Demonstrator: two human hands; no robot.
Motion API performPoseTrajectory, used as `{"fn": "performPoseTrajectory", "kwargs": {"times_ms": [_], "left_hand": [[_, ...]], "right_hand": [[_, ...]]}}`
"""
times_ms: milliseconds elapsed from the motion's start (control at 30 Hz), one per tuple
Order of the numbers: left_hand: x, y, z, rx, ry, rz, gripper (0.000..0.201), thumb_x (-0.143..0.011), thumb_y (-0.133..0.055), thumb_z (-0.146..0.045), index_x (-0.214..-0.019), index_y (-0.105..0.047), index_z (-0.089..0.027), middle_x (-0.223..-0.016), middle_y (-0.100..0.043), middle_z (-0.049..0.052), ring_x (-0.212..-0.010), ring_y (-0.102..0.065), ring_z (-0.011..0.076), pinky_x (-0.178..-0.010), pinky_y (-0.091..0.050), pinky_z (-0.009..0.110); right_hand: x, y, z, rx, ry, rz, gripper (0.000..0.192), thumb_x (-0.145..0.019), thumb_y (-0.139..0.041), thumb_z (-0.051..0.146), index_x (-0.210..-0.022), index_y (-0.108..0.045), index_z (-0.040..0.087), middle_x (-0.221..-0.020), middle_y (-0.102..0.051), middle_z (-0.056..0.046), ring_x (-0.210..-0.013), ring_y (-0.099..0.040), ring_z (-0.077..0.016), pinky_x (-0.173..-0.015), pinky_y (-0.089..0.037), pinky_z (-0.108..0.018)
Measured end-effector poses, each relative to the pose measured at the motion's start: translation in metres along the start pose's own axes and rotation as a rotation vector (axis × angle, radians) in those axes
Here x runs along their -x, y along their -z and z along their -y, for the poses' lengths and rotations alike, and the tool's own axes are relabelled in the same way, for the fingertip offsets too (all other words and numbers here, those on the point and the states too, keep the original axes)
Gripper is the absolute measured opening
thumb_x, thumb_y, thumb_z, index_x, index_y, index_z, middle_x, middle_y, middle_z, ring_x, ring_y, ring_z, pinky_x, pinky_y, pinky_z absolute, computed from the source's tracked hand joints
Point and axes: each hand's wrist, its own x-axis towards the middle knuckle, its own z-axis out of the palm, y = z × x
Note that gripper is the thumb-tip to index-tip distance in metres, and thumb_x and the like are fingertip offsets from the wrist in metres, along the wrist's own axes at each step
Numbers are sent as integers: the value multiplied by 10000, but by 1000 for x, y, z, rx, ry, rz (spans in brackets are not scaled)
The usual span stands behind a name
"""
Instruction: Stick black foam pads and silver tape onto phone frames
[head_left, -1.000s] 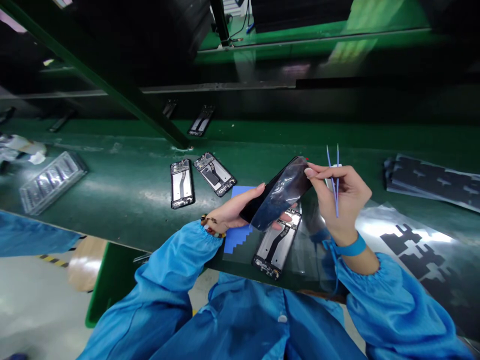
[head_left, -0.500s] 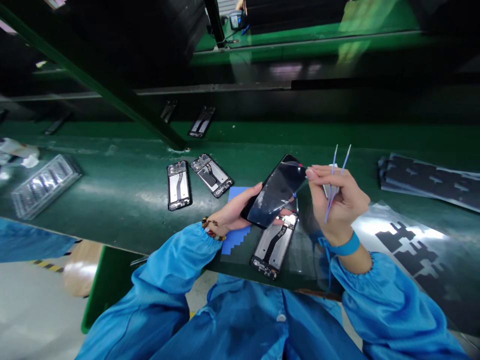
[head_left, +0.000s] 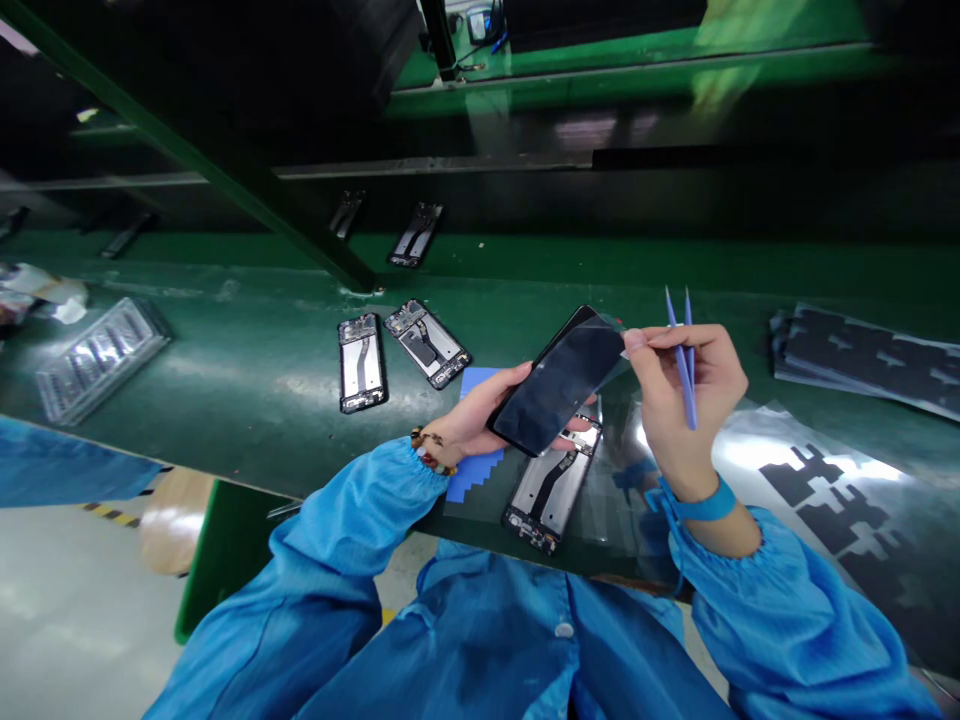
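Glossy black glass faced up on the phone screen (head_left: 559, 385), which the left hand (head_left: 480, 420) gripped from beneath, thumb along the near long edge and fingers curled under, holding it tilted above the near edge of the green bench (head_left: 247, 380). The right hand (head_left: 686, 400) pinched a corner of clear film (head_left: 619, 345) at the screen's far corner between thumb and forefinger, while its other fingers clamped blue tweezers (head_left: 686, 365) with the tips pointing up. Half a second earlier those tips had splayed apart and leaned right; now they stood close together and nearly upright, and the hand had shifted slightly right, away from the screen. A second earlier the film had bulged in a wrinkled hump over the glass; now it lay flatter, lifted only at the corner. Directly under the screen an open phone frame (head_left: 551, 485) lay at the near edge on a clear sheet, just beside a blue stepped pad (head_left: 472, 470). Two more open frames (head_left: 397, 355) lay well apart to the left toward the bench's middle, a clear plastic tray (head_left: 97, 355) lay near the left edge, and sheets with black cut-outs (head_left: 862, 360) lay at the right edge. No brand, label or writing could be read anywhere.
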Motion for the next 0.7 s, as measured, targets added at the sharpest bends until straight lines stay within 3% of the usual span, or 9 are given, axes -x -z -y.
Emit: {"fn": "performPoseTrajectory", "kwargs": {"times_ms": [200, 700], "left_hand": [[-1, -3, 2, 23, 35, -4, 611, -1106, -458, -529, -1497, -641, -97, -1451, -709, 231, -1246, -762, 368, -1041, -631, 522], [-2, -2, 4, -42, 9, 53, 654, -1004, -656, -623, -1434, -688, -131, -1479, -697, 214, -1299, -735, 383, -1074, -622, 513]], "right_hand": [[3, -2, -14, 28, -5, -11, 262, -914, -890, 378, -928, -662, 251, -902, -727, 1, -887, -758, -217, -870, -633, -439], [5, -2, -13, 106, 33, 13, 206, -938, -846, 361, -936, -676, 245, -923, -748, -9, -901, -771, -205, -855, -642, -411]]}}
